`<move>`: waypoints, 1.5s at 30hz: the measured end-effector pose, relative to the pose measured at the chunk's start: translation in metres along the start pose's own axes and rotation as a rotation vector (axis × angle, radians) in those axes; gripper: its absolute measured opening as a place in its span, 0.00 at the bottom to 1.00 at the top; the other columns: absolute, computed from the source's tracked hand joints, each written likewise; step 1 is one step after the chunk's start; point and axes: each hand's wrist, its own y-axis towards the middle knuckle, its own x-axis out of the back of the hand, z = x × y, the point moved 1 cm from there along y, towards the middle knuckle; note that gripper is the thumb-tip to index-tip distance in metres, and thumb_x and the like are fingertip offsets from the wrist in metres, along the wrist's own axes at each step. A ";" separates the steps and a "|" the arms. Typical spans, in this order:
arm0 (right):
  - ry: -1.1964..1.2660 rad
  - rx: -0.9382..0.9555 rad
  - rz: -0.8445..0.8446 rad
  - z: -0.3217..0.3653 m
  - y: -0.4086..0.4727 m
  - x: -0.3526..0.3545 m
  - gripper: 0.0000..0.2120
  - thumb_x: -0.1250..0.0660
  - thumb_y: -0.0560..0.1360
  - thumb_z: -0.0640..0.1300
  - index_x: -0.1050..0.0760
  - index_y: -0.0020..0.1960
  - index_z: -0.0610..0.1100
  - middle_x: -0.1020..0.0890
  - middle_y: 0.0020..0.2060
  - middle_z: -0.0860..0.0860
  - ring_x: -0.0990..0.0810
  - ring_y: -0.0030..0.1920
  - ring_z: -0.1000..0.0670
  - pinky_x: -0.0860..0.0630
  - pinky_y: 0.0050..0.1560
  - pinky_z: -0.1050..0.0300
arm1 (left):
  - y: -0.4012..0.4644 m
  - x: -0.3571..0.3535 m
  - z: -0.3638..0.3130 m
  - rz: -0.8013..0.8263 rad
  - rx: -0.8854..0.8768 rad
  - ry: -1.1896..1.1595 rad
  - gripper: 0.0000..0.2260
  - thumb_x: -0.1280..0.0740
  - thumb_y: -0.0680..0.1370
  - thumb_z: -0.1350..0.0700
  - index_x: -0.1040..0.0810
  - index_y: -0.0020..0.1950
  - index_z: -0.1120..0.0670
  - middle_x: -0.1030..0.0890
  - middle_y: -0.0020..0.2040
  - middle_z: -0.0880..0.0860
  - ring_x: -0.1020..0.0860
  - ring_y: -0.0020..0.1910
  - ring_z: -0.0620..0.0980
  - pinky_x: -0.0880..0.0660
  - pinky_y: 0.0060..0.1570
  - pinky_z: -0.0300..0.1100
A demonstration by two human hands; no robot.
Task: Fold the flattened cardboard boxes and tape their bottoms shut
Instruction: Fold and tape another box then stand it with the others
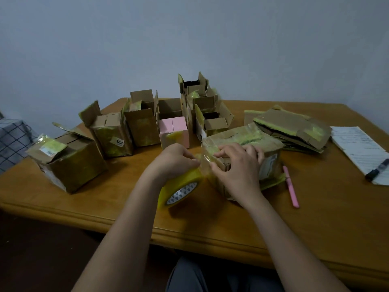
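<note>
The wooden desk (273, 218) takes up most of what I can see, and the work is spread across it. Along its far side, from nine o'clock round to twelve, stands a row of folded boxes (113, 133) with their top flaps open, one of them pink (173, 131); they look finished and set out of the way. At two o'clock lies a stack of flattened boxes (292, 128), within reach and, I'd judge, waiting to be folded.

At the centre sits the box being taped (242, 148), turned so its closed flaps face up. The right hand (237, 167) rests on its near left corner, fingers curled down over the edge, seemingly pressing the tape strip (205, 159) flat. The left hand (176, 159) grips the yellow tape roll (181, 188) just beside the box at eight o'clock, keeping the strip taut between roll and cardboard.

At three o'clock a written sheet (357, 146) lies with a dark marker (376, 168) on it. A pink pen (291, 187) lies just right of the box.
</note>
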 end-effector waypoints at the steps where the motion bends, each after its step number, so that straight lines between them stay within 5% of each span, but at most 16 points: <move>1: 0.013 0.002 0.001 -0.001 0.001 0.000 0.07 0.28 0.71 0.54 0.23 0.46 0.55 0.20 0.51 0.58 0.28 0.55 0.49 0.47 0.63 0.52 | 0.001 -0.002 -0.002 -0.013 0.004 -0.003 0.08 0.30 0.78 0.49 0.16 0.53 0.51 0.24 0.42 0.45 0.28 0.41 0.43 0.34 0.33 0.36; 7: 0.056 0.007 0.045 -0.004 0.002 0.002 0.08 0.29 0.72 0.56 0.22 0.49 0.56 0.20 0.54 0.59 0.29 0.57 0.50 0.47 0.63 0.53 | 0.000 0.000 0.000 -0.027 0.021 -0.033 0.04 0.29 0.77 0.50 0.18 0.47 0.48 0.23 0.44 0.46 0.26 0.43 0.44 0.32 0.34 0.37; 12: 0.126 0.043 0.259 -0.011 0.005 0.024 0.22 0.34 0.73 0.64 0.25 0.64 0.57 0.26 0.66 0.59 0.36 0.68 0.52 0.52 0.70 0.53 | -0.004 -0.002 0.000 -0.064 -0.014 -0.033 0.04 0.29 0.77 0.50 0.17 0.48 0.49 0.20 0.47 0.49 0.24 0.47 0.46 0.30 0.38 0.38; 15: 0.409 0.007 0.095 -0.027 -0.002 0.054 0.18 0.36 0.76 0.56 0.26 0.64 0.53 0.28 0.63 0.64 0.34 0.69 0.54 0.38 0.69 0.49 | -0.004 -0.005 -0.002 -0.074 -0.021 -0.012 0.03 0.29 0.76 0.51 0.16 0.48 0.49 0.20 0.47 0.49 0.25 0.47 0.46 0.31 0.38 0.38; 17: 0.459 -0.123 -0.197 -0.050 -0.010 0.071 0.11 0.36 0.79 0.47 0.23 0.60 0.48 0.24 0.55 0.63 0.26 0.61 0.52 0.25 0.59 0.50 | -0.003 -0.007 -0.003 -0.078 -0.017 0.009 0.04 0.29 0.76 0.51 0.16 0.48 0.49 0.20 0.48 0.49 0.25 0.48 0.47 0.30 0.39 0.39; 19: 0.437 -0.373 -0.330 -0.082 -0.017 0.080 0.08 0.36 0.79 0.42 0.23 0.57 0.45 0.21 0.51 0.53 0.22 0.54 0.50 0.22 0.47 0.60 | -0.003 -0.008 -0.004 -0.090 -0.014 0.023 0.04 0.29 0.77 0.51 0.16 0.48 0.48 0.20 0.48 0.49 0.25 0.48 0.48 0.29 0.41 0.40; 21: 0.317 -0.603 -0.209 -0.119 -0.023 0.079 0.08 0.36 0.79 0.42 0.23 0.57 0.44 0.20 0.52 0.48 0.22 0.50 0.50 0.30 0.37 0.67 | -0.003 -0.009 -0.004 -0.106 -0.016 0.026 0.03 0.29 0.77 0.51 0.16 0.47 0.48 0.20 0.47 0.49 0.24 0.48 0.48 0.29 0.40 0.40; 24: 0.191 -0.772 0.086 -0.153 -0.032 0.068 0.11 0.33 0.78 0.49 0.22 0.55 0.43 0.19 0.52 0.47 0.25 0.42 0.54 0.31 0.34 0.62 | -0.003 -0.010 -0.004 -0.125 -0.019 0.044 0.03 0.29 0.77 0.51 0.16 0.47 0.48 0.20 0.46 0.49 0.24 0.47 0.48 0.29 0.39 0.39; 28: 0.074 -0.697 0.263 -0.157 -0.027 0.060 0.14 0.28 0.70 0.61 0.25 0.46 0.53 0.23 0.40 0.55 0.23 0.41 0.55 0.25 0.38 0.56 | -0.005 -0.009 -0.007 -0.159 -0.015 0.058 0.03 0.29 0.77 0.53 0.16 0.46 0.49 0.20 0.44 0.48 0.25 0.44 0.45 0.32 0.35 0.36; 35: -0.126 -0.698 0.289 -0.163 -0.026 0.055 0.13 0.34 0.78 0.51 0.20 0.40 0.45 0.20 0.33 0.48 0.25 0.29 0.52 0.35 0.25 0.60 | -0.009 -0.010 -0.009 -0.155 -0.006 0.061 0.04 0.30 0.77 0.53 0.16 0.45 0.50 0.20 0.43 0.48 0.24 0.44 0.47 0.31 0.35 0.38; 40: 0.276 -0.776 0.028 -0.156 -0.029 0.067 0.03 0.38 0.81 0.43 0.32 0.53 0.45 0.25 0.45 0.48 0.25 0.38 0.53 0.33 0.30 0.62 | -0.007 -0.009 -0.007 -0.150 -0.007 0.052 0.03 0.29 0.77 0.53 0.16 0.45 0.50 0.20 0.44 0.49 0.23 0.45 0.47 0.29 0.38 0.39; 45: 0.458 -0.464 -0.071 -0.126 -0.025 0.085 0.07 0.41 0.82 0.40 0.26 0.56 0.48 0.25 0.47 0.53 0.23 0.40 0.52 0.29 0.32 0.62 | -0.008 -0.008 -0.006 -0.146 -0.016 0.039 0.03 0.29 0.77 0.54 0.16 0.45 0.50 0.20 0.43 0.49 0.24 0.44 0.46 0.30 0.36 0.38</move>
